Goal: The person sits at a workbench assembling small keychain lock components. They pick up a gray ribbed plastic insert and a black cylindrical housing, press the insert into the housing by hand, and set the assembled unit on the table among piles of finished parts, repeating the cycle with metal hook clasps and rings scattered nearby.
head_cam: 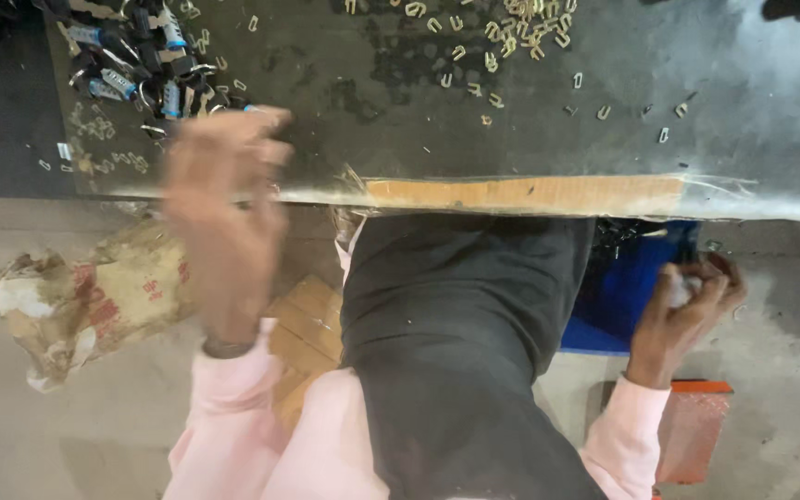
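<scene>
Where left hand (224,218) hovers, crumpled red-printed brown sack (85,296) below.

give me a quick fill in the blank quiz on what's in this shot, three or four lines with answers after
1. The left hand is blurred and raised near the front edge of the dark ____.
2. The right hand hangs low beside a ____ bin, closed on something small and pale.
3. The person's sleeves are light ____.
4. On the floor to the left lies a crumpled brown ____.

Missing words: table; blue; pink; bag
</scene>
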